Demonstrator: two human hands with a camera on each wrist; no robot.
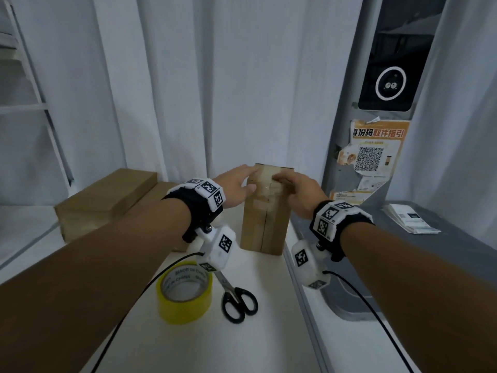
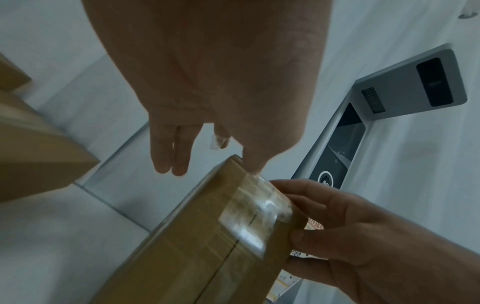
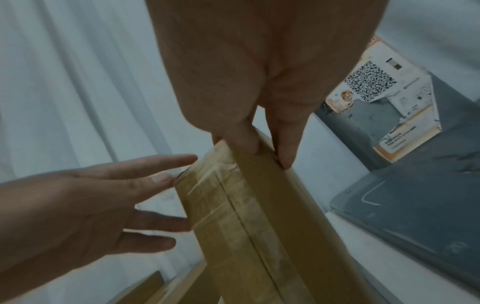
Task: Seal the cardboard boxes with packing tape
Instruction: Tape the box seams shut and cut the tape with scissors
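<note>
At far left on the white counter, flat cardboard boxes lie stacked, well apart from the work. Nearer the viewer sit a yellow roll of packing tape and black-handled scissors, just beside each other and untouched. At centre a tall cardboard box stands upright on end, a strip of clear tape already folded over its top seam. The left hand lies against the box's left upper edge, fingers straight and spread; the thumb touches the taped corner. The right hand clamps the opposite side, fingers curled over the top edge and thumb pressing the front face, as the left wrist view shows. A grey kiosk with a QR poster stands at right. The step appears to be smoothing the tape down: it would go best with the right hand steadying the narrow box against tipping while the left rubs outward from the seam, pressing out the visible wrinkles and bedding the loose ends on both faces.
</note>
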